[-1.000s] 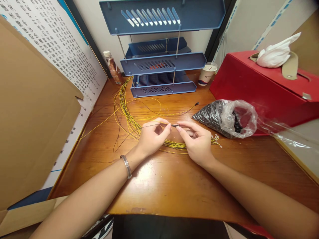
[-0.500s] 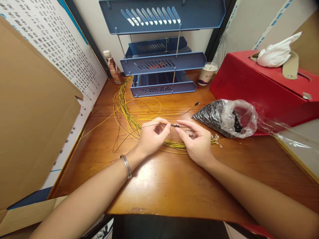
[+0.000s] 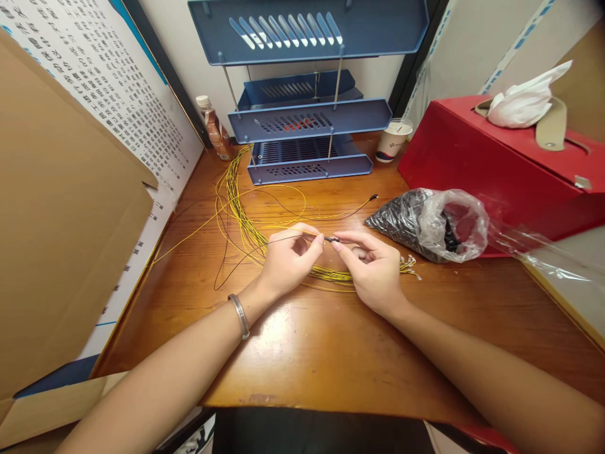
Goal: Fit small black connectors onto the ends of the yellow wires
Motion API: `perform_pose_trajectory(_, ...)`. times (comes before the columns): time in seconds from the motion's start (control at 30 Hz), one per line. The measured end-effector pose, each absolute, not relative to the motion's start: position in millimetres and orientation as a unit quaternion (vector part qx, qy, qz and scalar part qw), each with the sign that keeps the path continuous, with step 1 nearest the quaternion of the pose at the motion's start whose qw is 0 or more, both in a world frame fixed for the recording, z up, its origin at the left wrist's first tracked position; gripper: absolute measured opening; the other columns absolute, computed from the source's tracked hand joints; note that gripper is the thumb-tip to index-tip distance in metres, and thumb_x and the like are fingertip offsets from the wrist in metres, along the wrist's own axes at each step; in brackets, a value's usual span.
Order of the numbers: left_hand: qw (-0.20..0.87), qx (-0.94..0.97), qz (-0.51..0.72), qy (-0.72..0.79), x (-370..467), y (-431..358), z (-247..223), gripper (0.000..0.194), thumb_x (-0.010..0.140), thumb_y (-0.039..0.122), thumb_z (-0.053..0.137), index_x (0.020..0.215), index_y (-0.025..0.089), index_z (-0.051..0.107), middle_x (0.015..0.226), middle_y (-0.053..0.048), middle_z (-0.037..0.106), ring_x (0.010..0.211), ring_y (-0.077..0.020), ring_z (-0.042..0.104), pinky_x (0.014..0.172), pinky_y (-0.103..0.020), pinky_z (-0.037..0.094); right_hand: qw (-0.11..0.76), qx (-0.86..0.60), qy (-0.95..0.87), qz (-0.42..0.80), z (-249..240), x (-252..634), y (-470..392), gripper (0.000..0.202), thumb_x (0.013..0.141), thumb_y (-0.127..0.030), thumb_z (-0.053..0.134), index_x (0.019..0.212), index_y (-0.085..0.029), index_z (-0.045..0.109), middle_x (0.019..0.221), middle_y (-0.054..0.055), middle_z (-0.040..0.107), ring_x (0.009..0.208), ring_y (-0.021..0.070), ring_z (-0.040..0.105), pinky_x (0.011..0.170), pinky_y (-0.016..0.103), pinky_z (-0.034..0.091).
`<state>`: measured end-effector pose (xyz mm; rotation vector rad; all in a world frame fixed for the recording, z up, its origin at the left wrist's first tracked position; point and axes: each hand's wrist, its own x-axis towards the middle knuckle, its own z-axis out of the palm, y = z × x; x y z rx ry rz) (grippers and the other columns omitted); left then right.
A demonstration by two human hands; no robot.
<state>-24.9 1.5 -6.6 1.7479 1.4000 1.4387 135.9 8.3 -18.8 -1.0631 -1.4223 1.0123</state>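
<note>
My left hand (image 3: 289,257) pinches thin yellow and black wires between thumb and forefinger, close to a small black connector (image 3: 332,239). The thumb and forefinger of my right hand (image 3: 373,268) are closed on that connector from the other side. Beneath and behind both hands, a bundle of yellow and black wires (image 3: 235,200) curves over the wooden table (image 3: 302,353). Its pale tips (image 3: 410,266) show to the right of my right hand. A single wire ending in a black connector (image 3: 373,197) lies behind my hands.
A plastic bag of black pieces (image 3: 406,221) lies at the right, before a red box (image 3: 472,170) with tissue. Behind stand a blue tray rack (image 3: 309,120), a bottle (image 3: 217,133) and a paper cup (image 3: 392,142). Cardboard (image 3: 66,221) borders the left.
The fingers of my right hand have closed slightly further over the black connector. All else looks the same.
</note>
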Motion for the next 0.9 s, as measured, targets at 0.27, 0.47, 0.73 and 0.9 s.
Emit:
perform_pose_trajectory(0.27, 0.238, 0.638, 0.527, 0.509, -25.3, 1.1, -5.6, 0.014, 0.088, 0.026, 0.067, 0.082, 0.014, 0.069, 0.071, -0.004, 0.072, 0.05, -0.0095, 0.057, 0.047, -0.021, 0.043, 0.527, -0.442, -0.595, 0.416, -19.3, 135.1, 8.6, 0.019, 0.082, -0.03, 0.072, 0.093, -0.015, 0.077, 0.069, 0.003, 0.064, 0.046, 0.0063, 0.038, 0.042, 0.023, 0.026)
perform_pose_trajectory(0.47, 0.232, 0.642, 0.525, 0.508, -25.5, 1.6, -6.3, 0.014, 0.089, 0.027, 0.066, 0.083, 0.015, 0.07, 0.07, -0.003, 0.071, 0.049, -0.0091, 0.055, 0.047, -0.022, 0.041, 0.53, -0.429, -0.59, 0.433, -20.1, 135.1, 8.3, 0.017, 0.082, -0.028, 0.072, 0.092, -0.015, 0.075, 0.054, -0.005, 0.049, 0.042, 0.0052, 0.03, 0.041, 0.022, 0.02)
perform_pose_trajectory(0.73, 0.229, 0.641, 0.529, 0.506, -25.7, 1.9, -7.7, 0.013, 0.09, 0.027, 0.066, 0.086, 0.015, 0.072, 0.069, -0.002, 0.07, 0.049, -0.0088, 0.053, 0.047, -0.022, 0.04, 0.55, -0.415, -0.583, 0.43, -14.4, 133.7, 7.8, 0.024, 0.081, -0.03, 0.075, 0.101, -0.016, 0.071, 0.099, 0.009, 0.075, 0.042, 0.0026, 0.034, 0.039, 0.022, 0.028)
perform_pose_trajectory(0.9, 0.235, 0.637, 0.539, 0.499, -25.3, 2.1, -6.8, 0.015, 0.092, 0.027, 0.065, 0.088, 0.015, 0.074, 0.074, -0.004, 0.074, 0.05, -0.0086, 0.054, 0.049, -0.022, 0.041, 0.553, -0.416, -0.575, 0.437, -16.9, 133.1, 9.1, 0.028, 0.08, -0.031, 0.077, 0.103, -0.017, 0.071, 0.103, 0.012, 0.076, 0.062, 0.0123, 0.063, 0.042, 0.021, 0.037)
